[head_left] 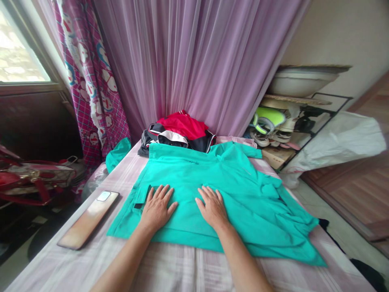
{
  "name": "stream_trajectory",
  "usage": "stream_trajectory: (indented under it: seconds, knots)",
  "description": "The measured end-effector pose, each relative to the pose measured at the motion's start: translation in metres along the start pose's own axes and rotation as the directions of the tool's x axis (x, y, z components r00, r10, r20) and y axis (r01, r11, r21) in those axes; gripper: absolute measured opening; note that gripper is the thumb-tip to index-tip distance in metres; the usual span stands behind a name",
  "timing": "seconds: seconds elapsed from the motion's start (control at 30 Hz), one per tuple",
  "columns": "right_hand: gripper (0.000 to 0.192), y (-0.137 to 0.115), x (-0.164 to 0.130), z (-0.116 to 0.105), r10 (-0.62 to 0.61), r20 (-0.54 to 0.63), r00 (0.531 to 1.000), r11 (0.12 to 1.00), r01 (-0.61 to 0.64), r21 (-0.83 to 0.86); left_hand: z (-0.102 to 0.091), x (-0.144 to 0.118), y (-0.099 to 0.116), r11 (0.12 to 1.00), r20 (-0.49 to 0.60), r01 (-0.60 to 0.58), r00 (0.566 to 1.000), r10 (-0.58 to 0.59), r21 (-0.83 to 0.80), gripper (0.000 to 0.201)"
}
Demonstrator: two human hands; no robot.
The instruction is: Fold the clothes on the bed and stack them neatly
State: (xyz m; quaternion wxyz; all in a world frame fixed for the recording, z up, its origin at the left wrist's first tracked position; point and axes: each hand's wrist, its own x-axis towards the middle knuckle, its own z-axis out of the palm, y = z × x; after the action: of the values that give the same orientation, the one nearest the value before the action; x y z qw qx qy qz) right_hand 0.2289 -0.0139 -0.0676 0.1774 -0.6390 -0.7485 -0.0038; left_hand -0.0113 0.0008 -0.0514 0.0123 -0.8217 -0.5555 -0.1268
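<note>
Head view, looking down over our forearms onto a bed laid with a pale checked sheet [170,267]. A teal shirt [231,190] lies spread across the middle of it, front down or up we cannot tell, collar end toward the far side, the right part rumpled and trailing toward the bed's right edge. Our left hand [157,207] rests flat on the shirt near its left side, palm down, fingers spread and pointing away from us, pinching nothing. Our right hand [212,207] lies just beside it, also flat on the cloth, fingers extended and held loosely together, gripping nothing. The two hands are near each other but apart, both pressing on the lower middle of the garment. A dark tab or pocket edge on the shirt sits just left of our left hand. Left of the shirt, apart from it, a smartphone [89,219] lies on the sheet with its camera end away from us. Beyond the shirt's far edge, touching it, a heap of clothes [179,132] in red, black and white is piled against a sheer lilac curtain [197,61]. A second piece of teal cloth [117,154] hangs off the bed's left side near a magenta patterned curtain [91,81]. To the far right a rack [291,121] holds shoes and a white basin, with a white plastic bag [337,142] against it. At left, low, red bags [33,178] sit beneath a window.
</note>
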Motion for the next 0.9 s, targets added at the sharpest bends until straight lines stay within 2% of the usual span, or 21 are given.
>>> stream_trajectory:
  seconds: [0.27,0.6,0.9]
  knots:
    - [0.042,-0.0099,-0.001,-0.0058,0.038,-0.048,0.998,0.999,-0.038,0.01,-0.0009,0.0008,-0.0013,1.0,0.009,-0.001,1.0,0.001,0.003,0.057]
    - [0.042,-0.0082,-0.0012,-0.0045,0.032,-0.053,0.998,0.999,-0.032,0.002,0.0032,0.0,-0.0036,1.0,-0.02,-0.012,1.0,0.011,-0.007,0.056]
    - [0.043,-0.0037,0.0002,-0.0011,0.01,-0.044,0.999,1.0,-0.01,0.004,-0.0003,0.001,-0.0013,1.0,0.005,0.0,1.0,0.0,0.002,0.056]
